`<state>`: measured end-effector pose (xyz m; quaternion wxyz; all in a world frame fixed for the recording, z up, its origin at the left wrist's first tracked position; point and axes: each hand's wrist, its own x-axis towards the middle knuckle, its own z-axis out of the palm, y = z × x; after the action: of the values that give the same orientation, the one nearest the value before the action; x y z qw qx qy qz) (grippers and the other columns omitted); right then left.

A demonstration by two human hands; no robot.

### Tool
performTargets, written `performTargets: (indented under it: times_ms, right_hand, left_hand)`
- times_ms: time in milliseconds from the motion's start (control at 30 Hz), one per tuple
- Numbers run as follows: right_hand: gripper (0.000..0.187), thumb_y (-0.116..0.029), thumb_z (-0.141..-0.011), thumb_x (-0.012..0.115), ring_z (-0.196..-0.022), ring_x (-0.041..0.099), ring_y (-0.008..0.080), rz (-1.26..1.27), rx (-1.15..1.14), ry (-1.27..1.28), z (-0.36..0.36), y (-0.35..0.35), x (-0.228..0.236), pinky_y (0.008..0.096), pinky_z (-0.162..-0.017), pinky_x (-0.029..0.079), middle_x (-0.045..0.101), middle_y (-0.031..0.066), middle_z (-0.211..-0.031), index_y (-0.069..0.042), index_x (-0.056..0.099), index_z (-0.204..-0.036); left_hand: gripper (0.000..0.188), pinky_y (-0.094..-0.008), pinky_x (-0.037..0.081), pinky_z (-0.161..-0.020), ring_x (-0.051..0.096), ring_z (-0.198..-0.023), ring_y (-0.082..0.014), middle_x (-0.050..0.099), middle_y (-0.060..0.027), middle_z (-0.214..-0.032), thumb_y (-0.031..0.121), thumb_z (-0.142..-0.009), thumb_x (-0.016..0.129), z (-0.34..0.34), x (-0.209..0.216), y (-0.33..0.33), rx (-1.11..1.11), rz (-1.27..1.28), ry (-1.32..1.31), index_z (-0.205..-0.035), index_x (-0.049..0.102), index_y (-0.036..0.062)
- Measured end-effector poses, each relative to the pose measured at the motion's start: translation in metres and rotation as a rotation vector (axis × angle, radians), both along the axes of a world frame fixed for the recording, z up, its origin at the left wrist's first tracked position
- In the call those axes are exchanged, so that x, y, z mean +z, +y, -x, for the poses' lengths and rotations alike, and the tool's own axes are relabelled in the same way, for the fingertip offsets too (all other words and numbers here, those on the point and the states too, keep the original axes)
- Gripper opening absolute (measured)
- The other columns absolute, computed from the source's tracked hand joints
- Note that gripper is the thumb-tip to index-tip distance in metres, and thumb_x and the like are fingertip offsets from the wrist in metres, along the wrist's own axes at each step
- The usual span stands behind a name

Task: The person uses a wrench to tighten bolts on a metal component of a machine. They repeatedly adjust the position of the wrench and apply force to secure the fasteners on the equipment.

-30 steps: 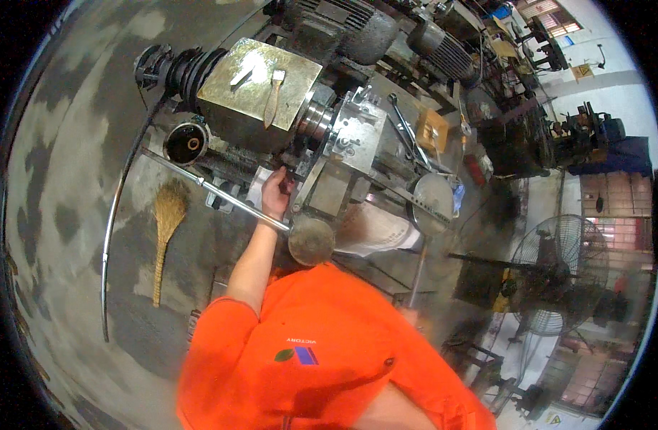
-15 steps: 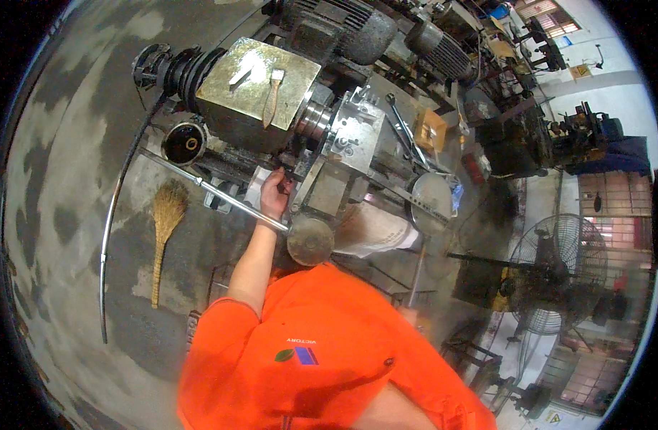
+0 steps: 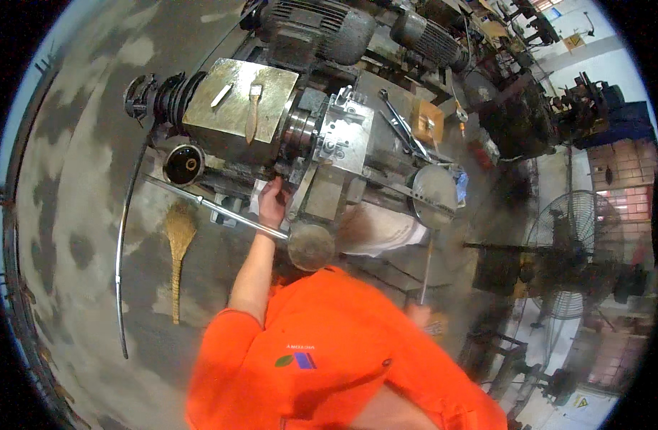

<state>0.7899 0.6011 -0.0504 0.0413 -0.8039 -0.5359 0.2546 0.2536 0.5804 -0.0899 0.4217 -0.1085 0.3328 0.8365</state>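
My left hand point(image 3: 272, 205) reaches in under the lathe's spindle point(image 3: 299, 130), beside the tool slide point(image 3: 322, 193). Its fingers are curled, and what lies within them is too dark to make out. A long silver bar point(image 3: 232, 210) crosses in front of my left wrist. On the right, past my orange shirt, my right hand point(image 3: 418, 314) is closed around the lower end of a thin lever point(image 3: 427, 269). The lever runs up toward a round grey handwheel point(image 3: 435, 195). My right hand is blurred and partly hidden by the shirt.
A flat brush point(image 3: 253, 115) and a white block point(image 3: 221, 95) lie on the headstock cover point(image 3: 207, 118). A straw broom point(image 3: 178, 244) lies on the floor at left, near a long dark hose point(image 3: 122, 265). At right stands a large fan point(image 3: 573, 229). Motors point(image 3: 318, 32) sit at the back.
The view has shifted, so the machine top sits farther left. At the right, the lever and my right hand show more clearly beside the shirt. My left hand stays under the spindle.
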Motion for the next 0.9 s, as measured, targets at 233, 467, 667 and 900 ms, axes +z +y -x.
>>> performTargets:
  times_ms: [233,467,667,900]
  right_hand:
    - [0.034,-0.027,-0.064,0.058,-0.083,0.060,0.0368,-0.040,-0.035,-0.112,0.036,-0.001,0.029,0.0443,-0.074,0.046,0.063,0.0193,-0.087,-0.003,0.064,-0.088]
    - [0.028,-0.034,-0.079,0.060,-0.068,0.060,0.0267,-0.106,0.407,-0.541,-0.074,0.041,-0.025,0.0379,-0.062,0.050,0.062,0.0111,-0.079,-0.006,0.064,-0.081]
    - [0.017,-0.025,-0.084,0.057,-0.057,0.054,0.0188,-0.402,0.590,-0.689,-0.113,0.107,-0.027,0.0334,-0.049,0.046,0.056,0.0047,-0.067,-0.010,0.061,-0.077]
    - [0.014,-0.023,-0.081,0.060,-0.054,0.053,0.0194,-0.544,0.821,-0.676,-0.139,0.112,-0.040,0.0345,-0.047,0.044,0.056,0.0062,-0.065,-0.011,0.061,-0.074]
  left_hand:
    - [0.018,-0.0346,0.051,-0.063,0.056,-0.067,-0.0157,0.058,-0.0020,-0.076,0.014,-0.083,0.063,0.016,-0.033,-0.095,0.024,0.148,0.223,-0.100,0.059,0.0088]
    - [0.026,-0.0364,0.044,-0.078,0.055,-0.092,-0.0206,0.060,-0.0072,-0.091,0.028,-0.087,0.056,0.089,-0.001,-0.173,0.282,0.135,0.109,-0.100,0.056,0.0060]
    - [0.016,-0.0355,0.051,-0.065,0.061,-0.071,-0.0266,0.062,-0.0161,-0.087,0.007,-0.085,0.055,0.106,0.041,-0.101,0.534,0.447,0.252,-0.098,0.051,-0.0001]
    - [0.030,-0.0363,0.054,-0.065,0.062,-0.071,-0.0277,0.061,-0.0185,-0.089,-0.005,-0.079,0.051,0.113,0.040,-0.102,0.511,0.480,0.224,-0.107,0.042,0.0010]
